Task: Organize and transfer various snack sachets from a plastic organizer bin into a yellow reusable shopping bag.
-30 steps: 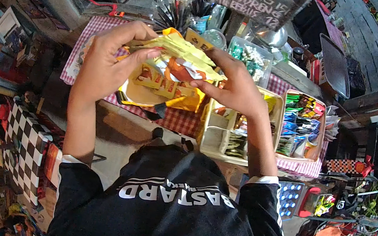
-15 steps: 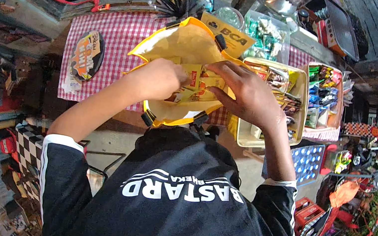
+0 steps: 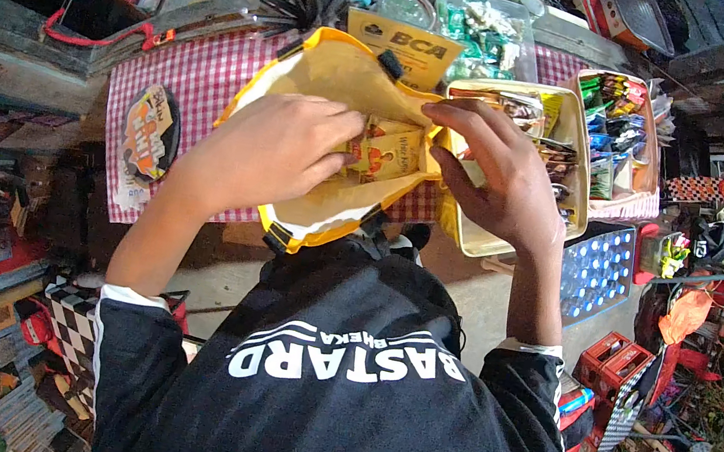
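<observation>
An open yellow bag (image 3: 312,72) with black clips on its rim lies on a checked cloth, with yellow packets (image 3: 391,156) inside. My left hand (image 3: 269,147) reaches over its left part, fingers curled down inside; what they hold is hidden. My right hand (image 3: 496,177) is closed on the bag's right edge, thumb and fingers bent around it, beside a cream divided box (image 3: 581,173) of sachets. Behind the bag stands a yellow card sign (image 3: 400,39).
A checked-cloth table (image 3: 142,71) carries an oval sign (image 3: 149,130), black straws (image 3: 300,2), a clear tub (image 3: 512,35) of green-wrapped items and another sachet box (image 3: 628,147). A blue bottle crate (image 3: 596,272) and red crate (image 3: 610,357) stand at lower right.
The stack of yellow packets I held a second ago is down in the bag. My left hand has lowered into it; my right hand has moved out to its right edge.
</observation>
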`<state>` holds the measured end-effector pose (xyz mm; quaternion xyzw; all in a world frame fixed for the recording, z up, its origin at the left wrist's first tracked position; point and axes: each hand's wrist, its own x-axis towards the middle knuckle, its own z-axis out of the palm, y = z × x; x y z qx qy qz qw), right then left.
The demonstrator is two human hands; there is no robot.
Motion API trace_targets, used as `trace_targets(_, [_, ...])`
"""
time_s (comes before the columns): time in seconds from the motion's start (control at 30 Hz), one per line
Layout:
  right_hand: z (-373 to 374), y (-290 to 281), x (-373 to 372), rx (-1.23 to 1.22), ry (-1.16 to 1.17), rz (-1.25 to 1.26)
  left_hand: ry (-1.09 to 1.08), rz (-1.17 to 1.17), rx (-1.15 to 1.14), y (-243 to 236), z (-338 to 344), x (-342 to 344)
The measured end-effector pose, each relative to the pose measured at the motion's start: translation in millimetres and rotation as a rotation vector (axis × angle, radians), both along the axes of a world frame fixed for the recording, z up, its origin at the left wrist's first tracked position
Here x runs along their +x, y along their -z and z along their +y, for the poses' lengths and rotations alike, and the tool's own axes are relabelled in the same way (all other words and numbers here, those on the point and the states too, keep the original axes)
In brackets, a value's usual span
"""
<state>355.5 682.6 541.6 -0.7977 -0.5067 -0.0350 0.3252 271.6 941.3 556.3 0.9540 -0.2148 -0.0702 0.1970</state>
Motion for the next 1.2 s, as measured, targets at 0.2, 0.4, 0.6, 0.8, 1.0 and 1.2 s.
trace_targets(0.2, [-35.8,-0.2,11.3,-0.023,0.022,0.040,-0.055,-0.103,-0.174,-23.0,-23.8,-14.7])
trace_targets(0.4, [-81.7,7.3,31.7,-0.065,0.072,0.031,-0.106,-0.124,-0.135,-51.6,-63.3,-31.0])
trace_targets(0.6, [-118.5,58.8,64.6,-0.136,0.080,0.090,-0.165,-0.144,-0.113,-33.8,-139.2,-20.1])
trace_targets(0.8, [-126.6,129.5,99.1,-0.109,-0.018,0.137,-0.410,0.102,-0.330,58.1,-204.0,32.5])
trace_targets(1.0, [-132.4,143.8,115.9,-0.156,-0.053,0.128,-0.615,-0.087,-0.209,148.5,-206.6,63.4])
trace_targets(1.2, [-143.4,154.5,115.9,-0.078,-0.089,0.129,-0.706,-0.227,-0.094,172.5,-220.7,71.0])
